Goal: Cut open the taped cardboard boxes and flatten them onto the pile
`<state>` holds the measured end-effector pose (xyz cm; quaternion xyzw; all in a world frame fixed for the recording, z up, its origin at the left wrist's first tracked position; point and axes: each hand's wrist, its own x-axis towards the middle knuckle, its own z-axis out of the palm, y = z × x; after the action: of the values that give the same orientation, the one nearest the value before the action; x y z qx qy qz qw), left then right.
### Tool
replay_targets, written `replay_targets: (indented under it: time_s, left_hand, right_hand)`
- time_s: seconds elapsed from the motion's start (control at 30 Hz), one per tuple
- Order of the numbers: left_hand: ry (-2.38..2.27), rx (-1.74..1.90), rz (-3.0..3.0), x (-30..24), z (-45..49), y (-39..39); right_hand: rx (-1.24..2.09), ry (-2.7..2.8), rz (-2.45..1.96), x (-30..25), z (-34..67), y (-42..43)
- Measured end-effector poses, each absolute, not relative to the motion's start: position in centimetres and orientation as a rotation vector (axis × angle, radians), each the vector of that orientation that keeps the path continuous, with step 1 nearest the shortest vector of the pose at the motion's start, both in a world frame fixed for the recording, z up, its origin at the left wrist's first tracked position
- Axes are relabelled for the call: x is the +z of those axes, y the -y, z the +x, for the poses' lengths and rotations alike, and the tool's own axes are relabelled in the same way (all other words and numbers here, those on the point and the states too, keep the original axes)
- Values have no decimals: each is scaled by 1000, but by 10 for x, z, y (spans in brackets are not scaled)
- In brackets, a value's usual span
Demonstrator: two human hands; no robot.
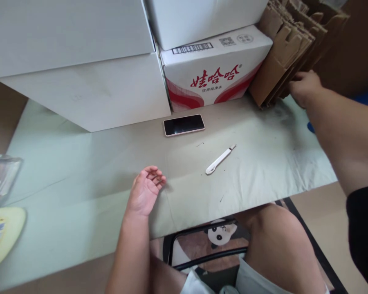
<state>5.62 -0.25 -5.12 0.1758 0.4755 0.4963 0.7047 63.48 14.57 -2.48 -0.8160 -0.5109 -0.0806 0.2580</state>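
Observation:
My right hand (306, 86) reaches to the back right, its fingers closed at the edge of a stack of flattened brown cardboard (280, 53); the fingertips are partly hidden. My left hand (145, 192) rests near the front edge of the table, palm turned inward, fingers loosely curled and apart, holding nothing. Between the hands lies a slim white utility knife (220, 161) with a metal tip pointing to the back right. Farther back, a phone (184, 125) with a dark screen lies in front of the boxes.
A white and red carton (214, 77) stands at the back, beside a large white box (88, 94). Another white box (202, 18) sits on the carton. At the left edge are a clear plastic package (4, 175) and a pale yellow object (9, 232) with a barcode label. A pale green cloth (79, 196) covers the table.

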Motion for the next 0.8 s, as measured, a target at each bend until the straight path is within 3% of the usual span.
replay_targets:
  time_s: [0.17,0.4,0.8]
  left_hand:
    - [-1010,1095,416,-54,56,3]
    - [-969,1085,445,-55,53,8]
    - [-973,1091,443,-50,49,12]
  right_hand:
    - [9,1197,-2248,-10,602,-124]
    - [-84,1389,-2286,-5,570,-82]
    - [101,1447,-2351,-33,568,-65]
